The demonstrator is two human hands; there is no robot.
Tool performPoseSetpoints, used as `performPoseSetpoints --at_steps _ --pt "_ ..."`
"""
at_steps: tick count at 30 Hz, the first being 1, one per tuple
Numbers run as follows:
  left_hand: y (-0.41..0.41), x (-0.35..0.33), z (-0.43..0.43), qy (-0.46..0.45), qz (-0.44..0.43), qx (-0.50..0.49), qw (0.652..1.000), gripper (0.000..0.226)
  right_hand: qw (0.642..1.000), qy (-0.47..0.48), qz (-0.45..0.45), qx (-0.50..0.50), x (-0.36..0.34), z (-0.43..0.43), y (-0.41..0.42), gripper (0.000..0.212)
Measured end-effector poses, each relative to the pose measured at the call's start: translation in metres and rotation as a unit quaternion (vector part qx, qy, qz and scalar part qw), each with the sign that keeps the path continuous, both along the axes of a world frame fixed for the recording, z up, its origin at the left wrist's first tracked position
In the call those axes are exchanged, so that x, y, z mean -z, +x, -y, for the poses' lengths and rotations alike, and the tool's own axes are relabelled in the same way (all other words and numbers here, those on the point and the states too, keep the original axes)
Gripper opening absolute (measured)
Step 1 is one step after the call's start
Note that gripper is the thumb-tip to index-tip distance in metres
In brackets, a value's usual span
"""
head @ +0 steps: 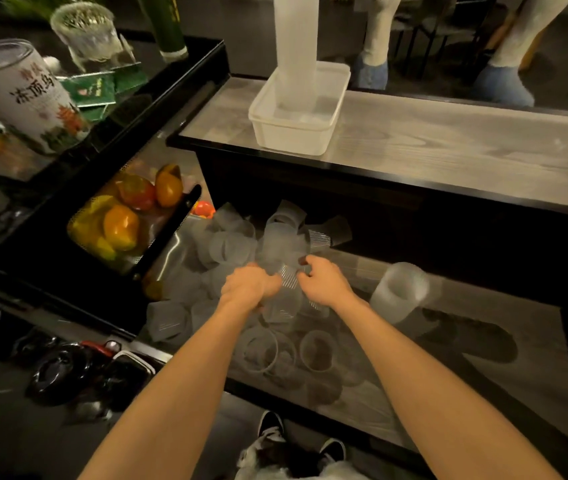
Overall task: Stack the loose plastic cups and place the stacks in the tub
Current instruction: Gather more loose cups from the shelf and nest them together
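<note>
Several loose translucent plastic cups [230, 247] lie heaped on the lower grey shelf [483, 341]. My left hand [249, 285] grips a clear cup [281, 304] held below it. My right hand [324, 282] pinches a ribbed clear cup [289, 275] between the two hands. A short stack of frosted cups [398, 296] lies tilted to the right of my hands. On the upper shelf stands the white plastic tub [293, 133] with a tall stack of cups [294, 53] upright in it.
A black tray table [185, 109] at left carries a tea tin [26, 95], a glass and green packets. A mesh basket of fruit [120, 220] sits below it. The upper shelf's black edge [379, 181] overhangs the cups. A person's legs stand behind.
</note>
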State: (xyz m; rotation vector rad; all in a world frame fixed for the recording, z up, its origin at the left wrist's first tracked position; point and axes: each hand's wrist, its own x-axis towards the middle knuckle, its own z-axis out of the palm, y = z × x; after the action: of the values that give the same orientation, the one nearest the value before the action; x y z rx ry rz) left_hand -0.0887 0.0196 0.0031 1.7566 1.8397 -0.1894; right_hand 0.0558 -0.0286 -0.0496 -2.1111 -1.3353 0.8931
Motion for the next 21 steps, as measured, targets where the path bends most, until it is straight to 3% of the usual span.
performPoseSetpoints --at_steps 3,7,11,14,18,21 --pt "0.001 0.003 -0.004 -0.068 0.024 -0.012 0.997 0.048 0.999 -0.034 0.003 -0.004 0.001 -0.002 -0.001 0.043" --pt "0.004 0.009 -0.006 -0.131 0.054 -0.012 0.990 0.042 0.998 -0.056 -0.019 0.007 0.004 -0.002 -0.003 0.031" --pt "0.003 0.022 -0.013 -0.115 0.102 -0.050 0.987 0.046 0.995 -0.047 -0.086 0.026 0.004 -0.003 -0.002 0.003" --pt "0.004 0.027 -0.022 -0.077 0.158 -0.079 0.981 0.053 0.990 -0.002 -0.118 0.070 -0.007 -0.004 0.002 0.013" --pt "0.009 0.016 -0.031 -0.025 0.235 -0.106 0.966 0.029 0.949 0.040 -0.234 0.205 -0.018 -0.005 0.009 0.019" --pt "0.012 0.013 -0.036 0.004 0.298 -0.140 0.944 0.024 0.921 0.026 -0.297 0.252 -0.025 -0.003 0.017 0.013"
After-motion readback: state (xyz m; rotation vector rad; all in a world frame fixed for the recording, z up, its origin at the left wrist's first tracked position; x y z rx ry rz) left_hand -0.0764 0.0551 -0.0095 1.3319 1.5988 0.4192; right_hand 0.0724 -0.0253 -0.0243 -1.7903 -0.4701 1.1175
